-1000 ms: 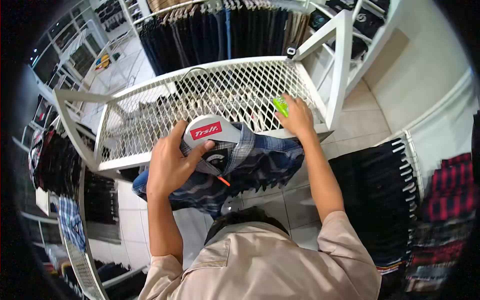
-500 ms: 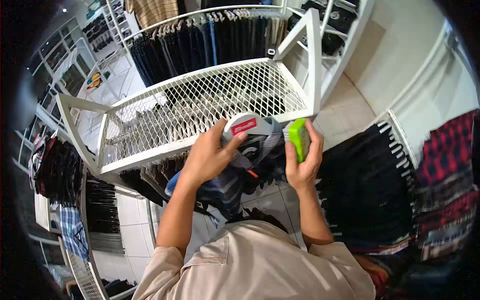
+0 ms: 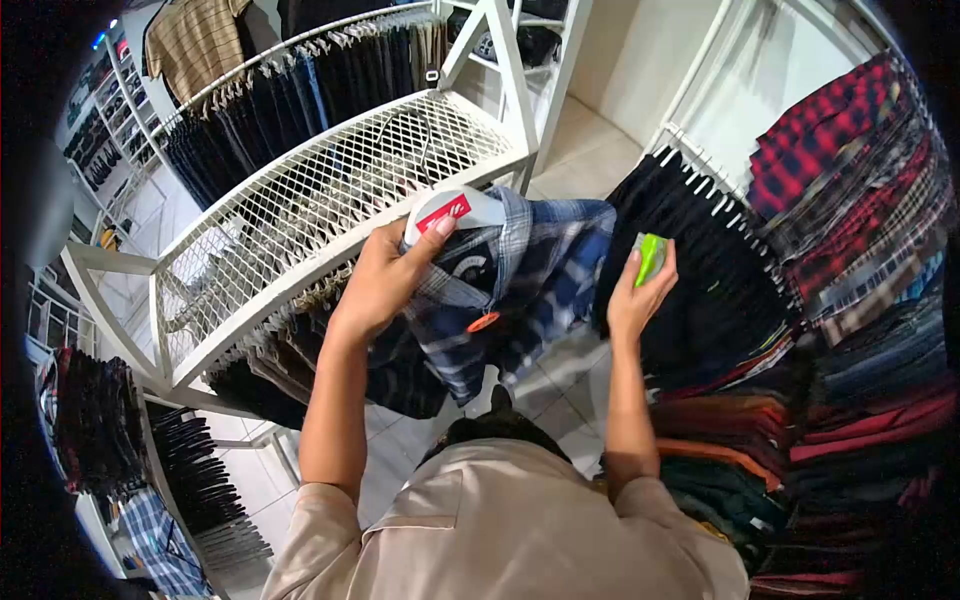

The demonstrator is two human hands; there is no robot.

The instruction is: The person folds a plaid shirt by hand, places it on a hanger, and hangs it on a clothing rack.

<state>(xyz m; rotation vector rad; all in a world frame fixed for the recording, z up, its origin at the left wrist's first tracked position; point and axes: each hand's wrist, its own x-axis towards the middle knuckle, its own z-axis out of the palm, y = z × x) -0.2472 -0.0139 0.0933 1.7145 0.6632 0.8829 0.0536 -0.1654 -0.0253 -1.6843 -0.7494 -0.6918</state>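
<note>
My left hand is closed around the collar end of a blue plaid shirt, its thumb across a red label on the white hanger. The shirt hangs down in front of me, and an orange tag dangles below its collar. In my right hand is a small bright green brush, held between thumb and fingers. It is upright and apart from the shirt, off to the right. Its bristles can hardly be made out at this angle.
A white rack with a mesh shelf stands ahead, with trousers hanging beneath it. Black trousers hang close on the right, beside red plaid shirts and folded-over dark clothes. Plaid shirts hang at the lower left.
My view has turned to the right. The shirt now hangs more spread out toward the right. The right hand with the brush has moved away from the collar.
</note>
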